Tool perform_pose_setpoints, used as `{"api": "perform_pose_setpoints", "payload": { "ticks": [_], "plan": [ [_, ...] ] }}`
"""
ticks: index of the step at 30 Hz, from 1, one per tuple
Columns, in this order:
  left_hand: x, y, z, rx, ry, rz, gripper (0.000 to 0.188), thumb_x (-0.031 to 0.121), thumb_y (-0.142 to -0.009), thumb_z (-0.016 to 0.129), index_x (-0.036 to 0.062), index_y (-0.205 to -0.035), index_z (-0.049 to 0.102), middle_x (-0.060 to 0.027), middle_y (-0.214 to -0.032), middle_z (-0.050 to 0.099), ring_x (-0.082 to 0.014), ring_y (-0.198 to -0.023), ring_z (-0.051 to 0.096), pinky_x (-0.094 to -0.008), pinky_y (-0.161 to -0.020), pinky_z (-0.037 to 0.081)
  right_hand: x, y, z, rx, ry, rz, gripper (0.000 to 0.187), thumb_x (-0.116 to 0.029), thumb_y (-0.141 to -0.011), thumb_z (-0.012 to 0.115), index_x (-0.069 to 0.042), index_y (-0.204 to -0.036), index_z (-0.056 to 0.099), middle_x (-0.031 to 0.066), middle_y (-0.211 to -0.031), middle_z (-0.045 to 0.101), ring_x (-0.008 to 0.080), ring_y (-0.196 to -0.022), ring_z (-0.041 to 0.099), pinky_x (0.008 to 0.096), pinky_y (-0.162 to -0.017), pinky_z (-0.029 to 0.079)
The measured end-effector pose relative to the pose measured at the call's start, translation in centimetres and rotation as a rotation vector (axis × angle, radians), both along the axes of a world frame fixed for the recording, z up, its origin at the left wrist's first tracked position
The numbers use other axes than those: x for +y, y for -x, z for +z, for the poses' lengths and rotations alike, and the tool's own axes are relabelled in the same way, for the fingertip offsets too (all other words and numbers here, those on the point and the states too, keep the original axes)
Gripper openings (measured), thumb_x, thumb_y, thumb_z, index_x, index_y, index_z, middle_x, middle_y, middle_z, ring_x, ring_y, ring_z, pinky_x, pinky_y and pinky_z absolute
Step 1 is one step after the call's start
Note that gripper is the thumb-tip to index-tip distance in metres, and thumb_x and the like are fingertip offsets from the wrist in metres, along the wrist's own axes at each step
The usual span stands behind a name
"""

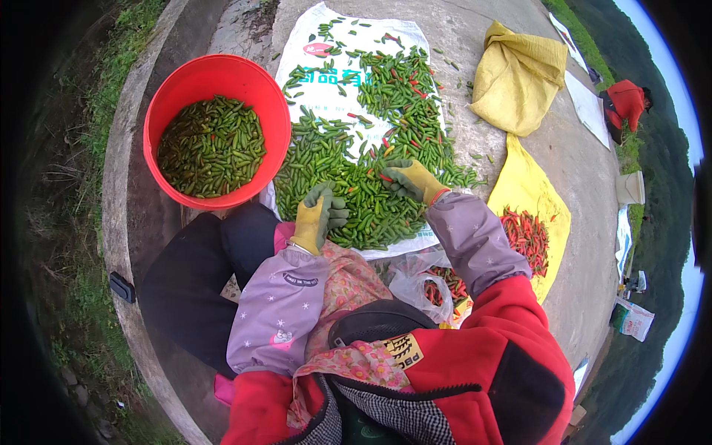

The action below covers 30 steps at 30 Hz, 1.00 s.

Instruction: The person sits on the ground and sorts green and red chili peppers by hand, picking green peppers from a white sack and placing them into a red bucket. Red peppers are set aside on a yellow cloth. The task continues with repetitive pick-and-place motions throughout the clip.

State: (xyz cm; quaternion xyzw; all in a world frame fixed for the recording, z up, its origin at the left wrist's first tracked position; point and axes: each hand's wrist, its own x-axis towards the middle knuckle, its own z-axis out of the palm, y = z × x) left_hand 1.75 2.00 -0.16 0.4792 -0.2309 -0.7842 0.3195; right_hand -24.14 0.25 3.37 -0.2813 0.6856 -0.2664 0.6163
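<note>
Slim red pepper [386,178]: pinched at fingertips of right hand [413,180], yellow-and-green gloved. Left hand [317,215], gloved alike: fingers loosely curled; contents cannot be told. Heap of small green peppers [371,222]: spread beneath and beyond both hands on white printed plastic sheet [404,28]. Round red plastic bucket [276,126]: stationed at left.

Left fingers [337,213] and right fingers [400,182] curl inward
</note>
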Motion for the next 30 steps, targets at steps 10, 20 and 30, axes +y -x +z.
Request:
{"api": "perform_pose_setpoints", "payload": {
  "ticks": [10,20,30],
  "plan": [
    [0.5,2.0,1.4,0.708,-0.1,0.061,0.045,0.041,-0.102,0.03,0.0083,-0.121,0.053,-0.0106,-0.121,0.059,-0.0221,-0.11,0.059,-0.0404,-0.094,0.05,3.2,-8.6,6.7,0.383,0.459,0.428,0.034,-0.022,-0.085,0.066,-0.009,-0.116,0.067,0.008,-0.094,0.073,0.0166,-0.081,0.068,0.0293,-0.076,0.053],
    [0.7,1.2,1.1,0.712,-0.08,0.068,0.043,0.045,-0.1,0.037,0.012,-0.124,0.051,-0.0064,-0.124,0.057,-0.0206,-0.113,0.057,-0.0413,-0.097,0.047,2.5,-9.3,5.5,0.402,0.404,0.384,0.037,-0.024,-0.082,0.07,0.001,-0.108,0.067,0.0134,-0.091,0.071,0.018,-0.082,0.068,0.0305,-0.076,0.053],
    [1.7,0.7,-0.5,0.453,0.006,0.174,0.024,0.021,-0.094,0.061,0.0094,-0.115,0.061,-0.0033,-0.1,0.065,-0.0159,-0.086,0.064,-0.0342,-0.077,0.057,4.1,-10.7,0.3,0.408,0.472,0.192,0.039,-0.025,-0.084,0.069,0.006,-0.106,0.065,0.0116,-0.093,0.071,0.0154,-0.082,0.067,0.0289,-0.075,0.054]
  ]
}}
